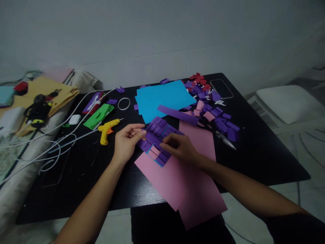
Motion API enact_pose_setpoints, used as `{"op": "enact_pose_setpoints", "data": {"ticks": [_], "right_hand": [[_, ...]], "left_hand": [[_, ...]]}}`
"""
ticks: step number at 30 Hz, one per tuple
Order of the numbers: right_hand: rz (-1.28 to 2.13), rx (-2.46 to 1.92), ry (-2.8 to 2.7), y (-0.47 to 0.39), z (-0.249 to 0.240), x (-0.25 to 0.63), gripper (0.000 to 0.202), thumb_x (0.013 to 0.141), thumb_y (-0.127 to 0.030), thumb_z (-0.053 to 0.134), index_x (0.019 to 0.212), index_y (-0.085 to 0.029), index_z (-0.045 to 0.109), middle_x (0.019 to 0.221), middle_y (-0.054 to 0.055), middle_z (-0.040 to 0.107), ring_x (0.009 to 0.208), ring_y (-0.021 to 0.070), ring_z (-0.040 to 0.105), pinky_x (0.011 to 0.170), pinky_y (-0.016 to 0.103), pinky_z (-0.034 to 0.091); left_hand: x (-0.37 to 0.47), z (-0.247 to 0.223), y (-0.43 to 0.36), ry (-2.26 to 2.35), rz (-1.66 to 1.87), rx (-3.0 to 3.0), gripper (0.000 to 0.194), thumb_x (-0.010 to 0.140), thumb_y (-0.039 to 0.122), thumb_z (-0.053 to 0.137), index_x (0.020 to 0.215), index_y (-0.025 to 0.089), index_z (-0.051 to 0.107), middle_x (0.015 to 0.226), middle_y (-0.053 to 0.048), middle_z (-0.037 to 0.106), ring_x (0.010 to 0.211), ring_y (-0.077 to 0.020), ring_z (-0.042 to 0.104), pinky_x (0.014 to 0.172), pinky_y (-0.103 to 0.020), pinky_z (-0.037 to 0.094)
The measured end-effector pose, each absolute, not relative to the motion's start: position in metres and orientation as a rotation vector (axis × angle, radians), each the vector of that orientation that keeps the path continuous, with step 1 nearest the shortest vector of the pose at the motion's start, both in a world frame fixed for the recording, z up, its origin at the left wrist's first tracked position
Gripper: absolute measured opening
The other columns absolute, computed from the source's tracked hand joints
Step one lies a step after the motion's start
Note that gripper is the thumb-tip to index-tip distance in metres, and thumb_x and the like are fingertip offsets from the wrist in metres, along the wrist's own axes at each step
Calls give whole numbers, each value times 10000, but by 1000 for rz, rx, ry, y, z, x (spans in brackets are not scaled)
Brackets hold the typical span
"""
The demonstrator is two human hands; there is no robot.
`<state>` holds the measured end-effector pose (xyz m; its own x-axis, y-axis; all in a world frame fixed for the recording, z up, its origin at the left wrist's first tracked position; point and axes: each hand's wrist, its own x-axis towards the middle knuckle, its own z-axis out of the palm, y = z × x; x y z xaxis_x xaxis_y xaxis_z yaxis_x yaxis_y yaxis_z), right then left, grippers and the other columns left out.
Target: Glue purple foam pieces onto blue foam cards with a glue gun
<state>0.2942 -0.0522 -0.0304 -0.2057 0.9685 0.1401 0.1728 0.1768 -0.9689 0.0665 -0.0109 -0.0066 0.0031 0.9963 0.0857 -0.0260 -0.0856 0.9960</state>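
the left hand (pixel 129 139) pinches the purple-covered card (pixel 154 138) by its left edge above the pink sheets (pixel 175 179), the right hand (pixel 179 146) sits curled, its hold unclear, and careless pressing could shift a strip (pixel 153 152).

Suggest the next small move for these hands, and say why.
Perhaps the right hand should press the purple pieces beside its fingertips flat. The left hand already grips the left edge of the purple-covered panel, the right fingertips are at its surface, though contact is unclear, and the yellow glue gun lies out of hand on the table.
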Motion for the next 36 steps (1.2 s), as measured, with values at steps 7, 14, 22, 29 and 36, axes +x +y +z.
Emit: {"op": "enact_pose_setpoints", "data": {"ticks": [7,14,22,29,36], "right_hand": [[1296,-1130,-1423,-50,-36,294,303,817,-451,846,993,-223,752,908,40,775,835,200,745,776,334,608],[1326,-1111,-1317,-46,-31,297,268,844,-455,835,917,-212,750,831,23,756,725,170,702,712,317,591],[1294,-1121,-1181,-42,-31,299,359,814,-550,863,908,-222,749,852,42,772,779,202,732,716,334,607],[1199,-1173,-1223,-39,-35,301,291,838,-488,843,922,-217,779,877,48,800,823,214,753,752,341,604],[1174,-1197,-1237,-36,-36,303,226,838,-434,837,893,-221,787,878,39,804,830,210,747,780,344,587]], "left_hand": [[67,-5,-13,1172,1264,1245,249,705,303,933,897,188,825,662,-7,744,580,-152,702,595,-259,570],[65,-5,-11,1161,1247,1232,279,698,356,948,849,185,787,685,-15,760,611,-171,742,632,-281,616],[66,0,-11,1178,1206,1281,295,697,381,947,817,167,783,705,-44,776,618,-182,746,640,-306,640],[63,-7,-12,1210,1204,1387,214,776,348,894,850,176,791,724,-30,768,615,-143,705,612,-247,567],[63,-10,-15,1229,1208,1502,193,829,360,861,880,190,786,744,-17,768,655,-156,708,656,-270,561]]}}
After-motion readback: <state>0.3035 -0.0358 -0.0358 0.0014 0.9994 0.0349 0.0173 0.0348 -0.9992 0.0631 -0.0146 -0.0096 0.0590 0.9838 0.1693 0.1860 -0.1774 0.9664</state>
